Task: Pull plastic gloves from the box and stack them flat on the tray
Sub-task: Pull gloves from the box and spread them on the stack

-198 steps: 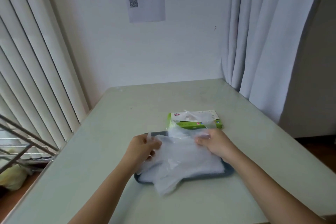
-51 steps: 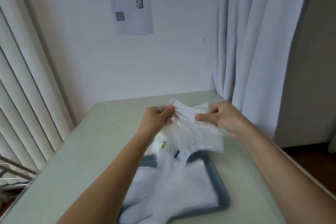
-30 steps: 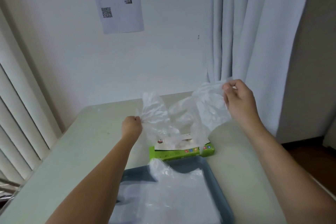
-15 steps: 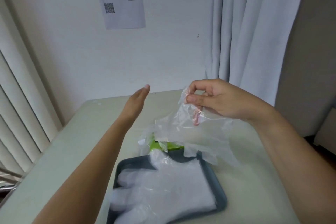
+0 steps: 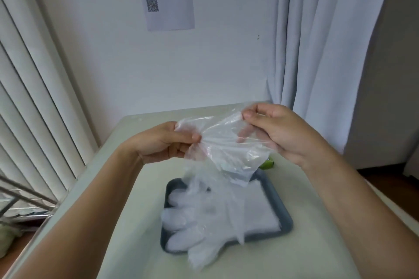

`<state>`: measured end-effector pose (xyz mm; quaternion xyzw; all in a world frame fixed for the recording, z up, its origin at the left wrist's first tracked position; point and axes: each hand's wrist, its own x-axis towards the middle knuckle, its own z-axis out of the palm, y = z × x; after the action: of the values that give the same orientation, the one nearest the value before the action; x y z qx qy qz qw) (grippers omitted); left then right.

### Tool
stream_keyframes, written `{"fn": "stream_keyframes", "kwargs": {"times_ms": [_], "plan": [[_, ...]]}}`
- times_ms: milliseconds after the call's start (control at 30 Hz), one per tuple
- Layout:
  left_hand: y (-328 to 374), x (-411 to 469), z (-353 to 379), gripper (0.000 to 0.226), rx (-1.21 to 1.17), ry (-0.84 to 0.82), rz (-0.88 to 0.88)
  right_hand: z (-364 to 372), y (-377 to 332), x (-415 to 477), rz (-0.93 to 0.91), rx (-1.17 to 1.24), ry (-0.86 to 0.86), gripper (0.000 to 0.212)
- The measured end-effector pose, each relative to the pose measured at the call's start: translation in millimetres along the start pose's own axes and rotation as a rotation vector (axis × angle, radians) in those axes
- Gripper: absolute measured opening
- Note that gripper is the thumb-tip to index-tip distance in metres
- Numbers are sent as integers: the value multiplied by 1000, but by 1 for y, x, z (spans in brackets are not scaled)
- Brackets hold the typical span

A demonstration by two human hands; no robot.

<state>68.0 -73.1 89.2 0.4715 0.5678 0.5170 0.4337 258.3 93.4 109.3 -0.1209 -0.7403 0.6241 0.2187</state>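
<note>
Box (image 5: 268,164) is showing only a green corner just beyond the tray's (image 5: 272,190) far right corner; the rest is hiding behind the clear glove (image 5: 224,142) hanging above the tray. Left hand (image 5: 158,142) and right hand (image 5: 278,133) are each pinching that glove's top edge, stretching it between them. Tray is holding a flat pile of gloves (image 5: 238,210), fingers spilling over its near-left rim onto the table (image 5: 294,256).

The tray (image 5: 286,216) sits on the table (image 5: 140,233), with the glove stack (image 5: 238,210) lying in it (fingertips overhang the near edge). The box (image 5: 268,163) stands behind the tray, mostly hidden by the held glove (image 5: 222,140) above.
</note>
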Motion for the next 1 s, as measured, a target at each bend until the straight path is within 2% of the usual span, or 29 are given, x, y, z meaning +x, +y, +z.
{"fn": "stream_keyframes", "kwargs": {"times_ms": [67,200,367,500,633,733,833,900,933,1000], "plan": [[-6,3,0,19,5,60,-48,2,23,0,55,-15,95,16],[-30,17,4,32,259,132,-196,4,80,4,127,-218,209,18],[-78,30,10,22,649,255,-356,10,134,-1,244,-496,220,21],[-108,36,20,29,762,250,-366,13,159,-6,291,-783,215,20],[-120,37,19,20,912,311,-382,13,165,-8,302,-861,210,22],[-115,35,26,33,1100,506,-394,11,164,-10,315,-882,209,27],[-105,32,48,35,1259,694,-214,11,164,-11,313,-877,201,19],[-104,31,69,36,1249,618,-69,11,165,-12,312,-891,194,18],[-106,31,80,41,1231,540,-50,11,164,-11,310,-894,195,20],[-118,32,95,59,1257,332,-138,11,162,-12,313,-906,194,25]]}}
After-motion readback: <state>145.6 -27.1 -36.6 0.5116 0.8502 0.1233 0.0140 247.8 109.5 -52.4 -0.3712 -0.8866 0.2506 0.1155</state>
